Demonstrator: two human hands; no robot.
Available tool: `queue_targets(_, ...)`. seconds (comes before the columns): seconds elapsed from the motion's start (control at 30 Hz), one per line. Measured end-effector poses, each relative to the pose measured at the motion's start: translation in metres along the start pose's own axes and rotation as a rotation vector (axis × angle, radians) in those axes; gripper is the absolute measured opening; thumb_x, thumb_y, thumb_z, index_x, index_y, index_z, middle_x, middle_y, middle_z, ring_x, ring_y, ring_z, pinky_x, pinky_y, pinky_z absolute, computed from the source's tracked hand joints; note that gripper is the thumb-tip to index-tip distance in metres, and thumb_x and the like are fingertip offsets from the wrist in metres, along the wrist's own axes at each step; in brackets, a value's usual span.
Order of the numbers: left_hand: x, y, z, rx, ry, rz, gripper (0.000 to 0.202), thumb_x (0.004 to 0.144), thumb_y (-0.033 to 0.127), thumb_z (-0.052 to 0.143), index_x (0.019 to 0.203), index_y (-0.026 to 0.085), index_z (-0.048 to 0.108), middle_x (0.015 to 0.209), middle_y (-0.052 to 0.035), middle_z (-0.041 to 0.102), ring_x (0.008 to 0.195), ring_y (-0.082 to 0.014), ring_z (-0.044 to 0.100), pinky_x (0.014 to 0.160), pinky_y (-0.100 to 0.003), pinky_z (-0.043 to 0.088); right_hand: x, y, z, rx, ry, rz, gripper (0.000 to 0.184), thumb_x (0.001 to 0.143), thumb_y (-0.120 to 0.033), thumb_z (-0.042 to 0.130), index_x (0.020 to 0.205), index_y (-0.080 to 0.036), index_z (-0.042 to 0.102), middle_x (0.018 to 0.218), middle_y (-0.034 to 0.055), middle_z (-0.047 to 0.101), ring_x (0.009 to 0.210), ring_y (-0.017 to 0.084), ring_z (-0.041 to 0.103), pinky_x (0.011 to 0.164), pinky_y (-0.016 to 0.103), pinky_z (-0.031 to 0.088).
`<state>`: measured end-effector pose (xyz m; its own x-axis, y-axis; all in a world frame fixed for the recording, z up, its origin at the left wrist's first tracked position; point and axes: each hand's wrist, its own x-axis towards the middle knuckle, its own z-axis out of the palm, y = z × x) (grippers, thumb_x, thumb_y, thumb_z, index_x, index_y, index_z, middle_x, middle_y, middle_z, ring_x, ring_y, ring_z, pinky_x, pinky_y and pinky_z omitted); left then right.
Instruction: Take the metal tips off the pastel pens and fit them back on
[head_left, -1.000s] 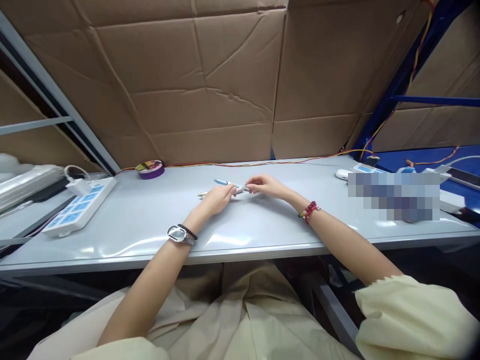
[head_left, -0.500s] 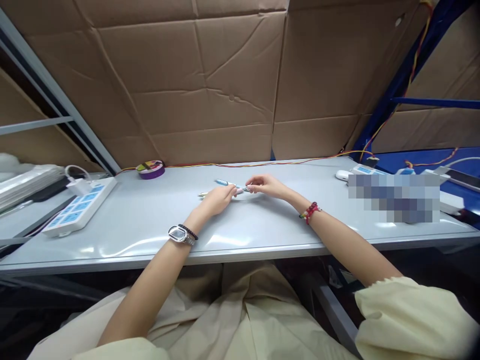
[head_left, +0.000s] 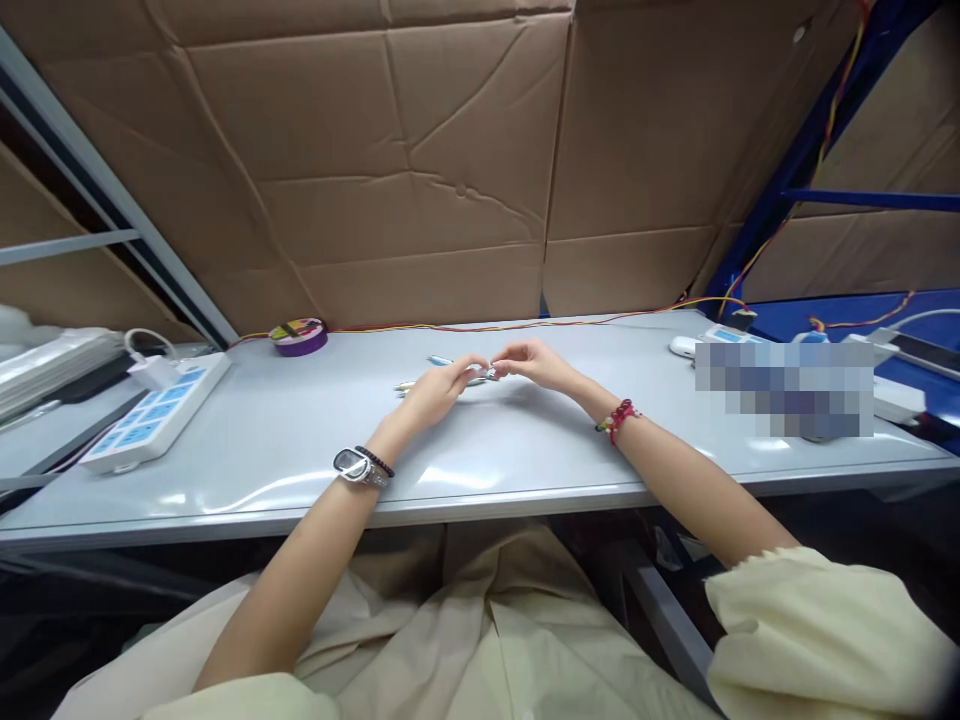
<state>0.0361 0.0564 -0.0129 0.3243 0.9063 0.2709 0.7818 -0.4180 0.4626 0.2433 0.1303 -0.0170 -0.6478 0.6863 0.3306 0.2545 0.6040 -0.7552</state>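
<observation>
Over the middle of the table, my left hand [head_left: 436, 392] and my right hand [head_left: 537, 366] meet at the fingertips. Both are closed in a pinch around a tiny pale, shiny piece [head_left: 491, 372], too small to name. A blue pen [head_left: 439, 360] lies on the table just beyond my left hand, its other end hidden behind the fingers. More slim pens [head_left: 405, 387] stick out to the left from under that hand, and their tips show below the fingertips.
A purple roll of tape [head_left: 298, 338] sits at the back left. Power strips [head_left: 154, 415] lie at the left and right, the right one partly behind a blurred patch. A red and yellow wire [head_left: 450, 328] runs along the back edge below the cardboard wall [head_left: 420, 220].
My left fingers have lifted slightly off the pens and now pinch near my right fingertips. The small pale piece between them shows more clearly. My right hand has barely moved.
</observation>
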Motion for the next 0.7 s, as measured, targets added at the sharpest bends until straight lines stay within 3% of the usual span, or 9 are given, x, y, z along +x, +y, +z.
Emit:
queue_targets(0.13,0.001,-0.002,-0.002,0.024,0.025,-0.038,0.033,0.094,0.041,0.028,0.110,0.029,0.054,0.068,0.0017,0.054,0.063,-0.0167,0.051,0.062,-0.026,0.037,0.001,0.018,-0.018,-0.151,0.087,0.062,0.019,0.083,-0.034,0.057,0.083,-0.017,0.066,0.079,0.0066,0.069,0.079,0.020,0.064,0.076,0.034,0.049)
queue_targets(0.23,0.000,-0.003,-0.002,0.038,0.027,-0.058,0.034,0.094,0.042,0.028,0.109,0.028,0.055,0.068,0.0004,0.054,0.065,-0.0181,0.052,0.062,-0.027,0.036,-0.001,0.032,-0.022,-0.285,0.046,0.118,0.018,0.083,-0.033,0.061,0.077,-0.016,0.064,0.077,0.0046,0.067,0.075,0.017,0.062,0.076,0.035,0.049)
queue_targets(0.33,0.000,-0.002,-0.002,0.041,0.015,-0.061,0.035,0.094,0.042,0.027,0.111,0.028,0.054,0.068,0.0001,0.054,0.064,-0.0184,0.052,0.061,-0.027,0.036,-0.002,0.038,-0.015,-0.364,-0.011,0.144,0.022,0.090,-0.034,0.052,0.082,-0.016,0.063,0.086,0.0024,0.065,0.077,0.013,0.060,0.076,0.032,0.049)
queue_targets(0.5,-0.001,0.000,-0.002,0.042,-0.005,-0.055,0.035,0.095,0.042,0.025,0.113,0.029,0.052,0.071,0.0003,0.056,0.065,-0.0180,0.052,0.061,-0.026,0.035,-0.004,0.035,-0.010,-0.384,0.004,0.146,0.006,0.076,-0.018,0.065,0.080,-0.018,0.069,0.082,0.0058,0.069,0.076,0.020,0.061,0.076,0.035,0.047)
queue_targets(0.6,-0.002,0.000,-0.003,0.044,-0.017,-0.053,0.035,0.095,0.041,0.025,0.114,0.029,0.051,0.071,0.0004,0.057,0.064,-0.0175,0.052,0.061,-0.025,0.035,-0.005,0.028,-0.015,-0.352,0.051,0.131,0.021,0.069,-0.011,0.065,0.087,-0.019,0.071,0.082,0.0079,0.070,0.077,0.024,0.062,0.076,0.036,0.046)
queue_targets(0.7,-0.002,0.001,-0.003,0.048,-0.025,-0.045,0.034,0.095,0.040,0.026,0.114,0.029,0.051,0.070,0.0006,0.056,0.064,-0.0172,0.051,0.061,-0.025,0.035,-0.005,0.017,-0.016,-0.289,0.096,0.078,0.028,0.071,-0.016,0.063,0.099,-0.020,0.069,0.090,0.0077,0.069,0.086,0.025,0.061,0.081,0.037,0.045)
